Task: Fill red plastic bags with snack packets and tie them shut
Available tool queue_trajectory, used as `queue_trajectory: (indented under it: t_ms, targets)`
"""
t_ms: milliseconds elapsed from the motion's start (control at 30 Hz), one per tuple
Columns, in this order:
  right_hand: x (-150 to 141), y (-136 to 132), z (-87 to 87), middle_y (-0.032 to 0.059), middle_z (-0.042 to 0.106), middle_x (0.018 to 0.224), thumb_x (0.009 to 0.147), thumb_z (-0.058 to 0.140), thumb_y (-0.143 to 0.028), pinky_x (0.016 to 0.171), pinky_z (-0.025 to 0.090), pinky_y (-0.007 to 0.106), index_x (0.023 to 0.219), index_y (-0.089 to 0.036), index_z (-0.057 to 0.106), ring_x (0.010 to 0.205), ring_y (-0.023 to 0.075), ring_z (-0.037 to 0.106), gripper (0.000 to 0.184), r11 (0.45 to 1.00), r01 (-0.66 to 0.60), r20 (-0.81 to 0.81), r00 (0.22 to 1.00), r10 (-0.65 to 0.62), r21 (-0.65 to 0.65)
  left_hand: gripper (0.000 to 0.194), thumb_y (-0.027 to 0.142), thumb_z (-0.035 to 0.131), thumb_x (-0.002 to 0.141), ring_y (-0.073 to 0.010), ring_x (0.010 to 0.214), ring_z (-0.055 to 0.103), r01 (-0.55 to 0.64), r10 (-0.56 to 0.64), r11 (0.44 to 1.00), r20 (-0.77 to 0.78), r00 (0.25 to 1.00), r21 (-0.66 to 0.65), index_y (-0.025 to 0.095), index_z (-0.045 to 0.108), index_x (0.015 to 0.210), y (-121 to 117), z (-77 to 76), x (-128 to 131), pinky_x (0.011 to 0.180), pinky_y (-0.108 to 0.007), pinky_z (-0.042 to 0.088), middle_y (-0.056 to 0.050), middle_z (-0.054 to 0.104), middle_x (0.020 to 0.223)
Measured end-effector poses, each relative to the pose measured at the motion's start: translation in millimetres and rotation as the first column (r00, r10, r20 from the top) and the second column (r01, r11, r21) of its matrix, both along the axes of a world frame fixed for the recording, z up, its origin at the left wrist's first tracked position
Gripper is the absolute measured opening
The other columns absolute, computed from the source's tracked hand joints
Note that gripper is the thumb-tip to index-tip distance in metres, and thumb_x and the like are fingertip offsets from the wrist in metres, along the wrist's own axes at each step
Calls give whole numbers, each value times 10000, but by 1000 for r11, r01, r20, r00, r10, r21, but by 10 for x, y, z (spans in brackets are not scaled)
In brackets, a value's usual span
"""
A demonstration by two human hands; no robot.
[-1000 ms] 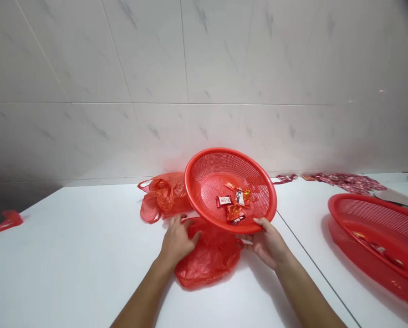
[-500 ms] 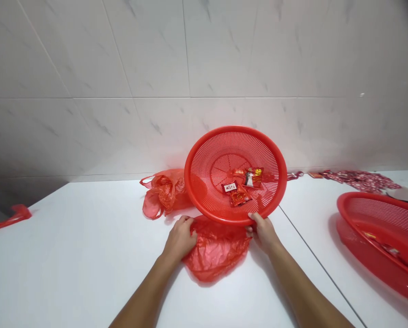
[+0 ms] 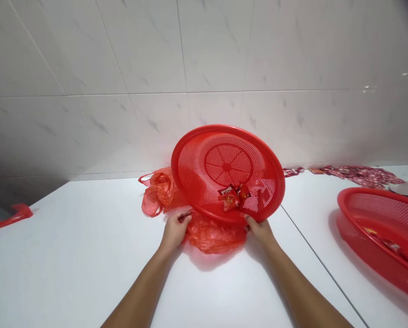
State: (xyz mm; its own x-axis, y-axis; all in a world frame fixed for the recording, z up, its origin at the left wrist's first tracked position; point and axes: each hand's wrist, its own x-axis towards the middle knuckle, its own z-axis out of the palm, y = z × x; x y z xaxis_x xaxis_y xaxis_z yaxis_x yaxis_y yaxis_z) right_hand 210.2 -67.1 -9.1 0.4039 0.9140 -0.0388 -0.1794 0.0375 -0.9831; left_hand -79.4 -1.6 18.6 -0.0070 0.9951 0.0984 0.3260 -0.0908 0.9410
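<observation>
On the white counter (image 3: pixel 88 259), a round red perforated plastic basket (image 3: pixel 197 155) tilts up, its rim clamped between the right hand's (image 3: pixel 261 230) fingers and thumb. The left hand (image 3: pixel 175 231) curls against a crumpled red plastic bag (image 3: pixel 214 238), its grip unclear. Shiny red-wrapped sweets (image 3: pixel 230 198) lie at the basket's low side.

from the head, the view faces forward and down across a white counter (image 3: pixel 70 264).

Large grey-veined white wall tiles (image 3: pixel 204 54) rise behind a white countertop (image 3: pixel 60 259).
</observation>
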Motion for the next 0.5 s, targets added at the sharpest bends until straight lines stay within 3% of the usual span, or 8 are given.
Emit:
queue_trajectory:
  t_ms: [133, 233, 367, 500]
  targets:
    - [103, 15, -47, 85, 755, 826, 771, 726, -451, 726, 581, 375, 877, -191, 747, 886, 297, 697, 282, 989, 8, 352, 934, -61, 148, 505, 340, 771, 705, -308, 931, 765, 25, -19, 998, 95, 995, -61, 142, 752, 1168, -38, 34, 29, 809, -399, 600, -133, 813, 1067]
    - [118, 27, -51, 93, 779, 995, 830, 667, -408, 838, 612, 429, 1009, -209, 759, 980, 307, 709, 283, 945, -66, 487, 867, -104, 320, 575, 240, 750, 679, -292, 930, 771, 60, -48, 994, 135, 990, -86, 152, 714, 1247, -88, 92, 50, 769, -368, 607, -123, 805, 1130]
    - [100, 36, -66, 87, 784, 1015, 871, 645, -368, 900, 615, 458, 991, -213, 745, 960, 283, 721, 220, 904, -73, 534, 826, -181, 420, 627, 196, 709, 670, -304, 986, 772, 116, -98, 989, 180, 979, -92, 138, 688, 1294, -145, 162, 80, 775, -371, 620, -139, 789, 1197]
    - [82, 12, -77, 98, 780, 1094, 875, 671, -365, 933, 605, 463, 1061, -204, 732, 1037, 281, 710, 253, 920, 9, 456, 867, -202, 391, 617, 153, 701, 638, -323, 1140, 733, 115, -105, 992, 176, 979, -48, 152, 718, 1254, -178, 204, 110, 934, -415, 610, -129, 765, 1277]
